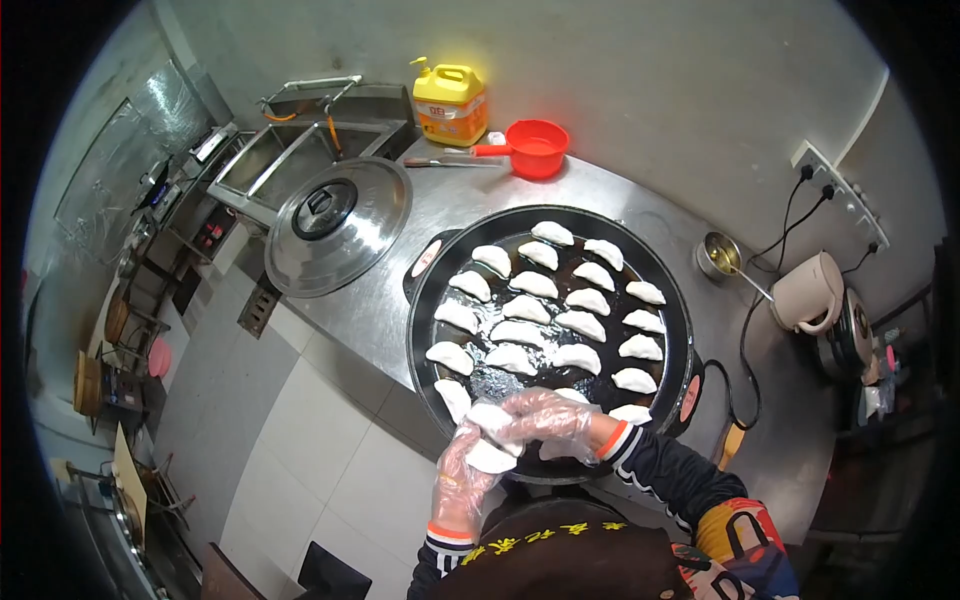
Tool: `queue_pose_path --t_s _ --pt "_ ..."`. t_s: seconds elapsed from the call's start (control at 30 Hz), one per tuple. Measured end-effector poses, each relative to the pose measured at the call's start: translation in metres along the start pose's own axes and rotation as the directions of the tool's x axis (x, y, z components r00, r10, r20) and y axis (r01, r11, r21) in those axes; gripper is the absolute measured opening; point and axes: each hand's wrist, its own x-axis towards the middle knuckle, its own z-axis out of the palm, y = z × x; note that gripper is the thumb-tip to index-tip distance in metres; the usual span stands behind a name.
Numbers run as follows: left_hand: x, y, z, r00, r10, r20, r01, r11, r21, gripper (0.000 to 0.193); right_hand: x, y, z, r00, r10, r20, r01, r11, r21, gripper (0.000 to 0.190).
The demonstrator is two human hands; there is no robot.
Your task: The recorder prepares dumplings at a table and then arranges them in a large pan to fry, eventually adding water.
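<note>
My left hand (459, 480), in a clear plastic glove, holds a white half-moon dumpling (489, 457) over the near rim of a large round black electric pan (671, 315). Just above it is a second dumpling (489, 417), gripped by the fingers of my gloved right hand (551, 417). Several raw-looking white dumplings (526, 309) lie apart on the pan's dark, shiny oiled floor. Part of the pan's near side, with some dumplings there, is hidden behind my right hand and sleeve.
Left of the pan, a steel lid (367, 240) leans near the sink (300, 161). Behind stand a yellow detergent jug (450, 112) and a red dipper (536, 154). At right are a small metal oil bowl (709, 255), a kettle (806, 292) and a black cable (742, 360).
</note>
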Motion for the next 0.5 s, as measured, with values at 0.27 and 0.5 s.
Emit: queue_pose_path --t_s 0.27,0.5 --pt "-0.018 0.013 -0.012 0.971 0.14 -0.191 -0.15 0.988 -0.039 0.042 0.028 0.021 -0.018 0.862 -0.419 -0.287 -0.056 0.483 -0.874 0.028" --pt "-0.037 0.031 -0.019 0.946 0.279 -0.165 -0.281 0.96 0.016 0.042 0.036 0.029 -0.004 0.763 -0.618 -0.19 0.048 0.347 -0.937 0.024"
